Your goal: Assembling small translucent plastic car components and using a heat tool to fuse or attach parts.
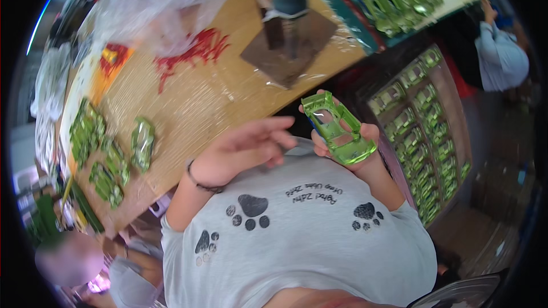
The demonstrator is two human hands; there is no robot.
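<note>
My right hand (370, 133) grips a bright green toy car body shell (355, 151) in front of my shirt, its fingers round the edges. The shell has window openings, and skin shows through them. Beside it on the left hovers my left hand (242, 151), empty, its fingers loosely spread and slightly smeared by motion. A dark band circles that wrist. On the wooden table (211, 102), to the left of my left hand, lies a single green car shell (142, 142) that looks wrapped in clear plastic. More green shells (107, 159) are heaped farther left.
At right stands a tray (451, 97) with rows of green shells; another batch (399, 0) lies at the far right. A dark post on a square base (288, 51) rises from the table. Clear plastic sheeting (154, 5) and red stains lie beyond. Other people (502, 57) are nearby.
</note>
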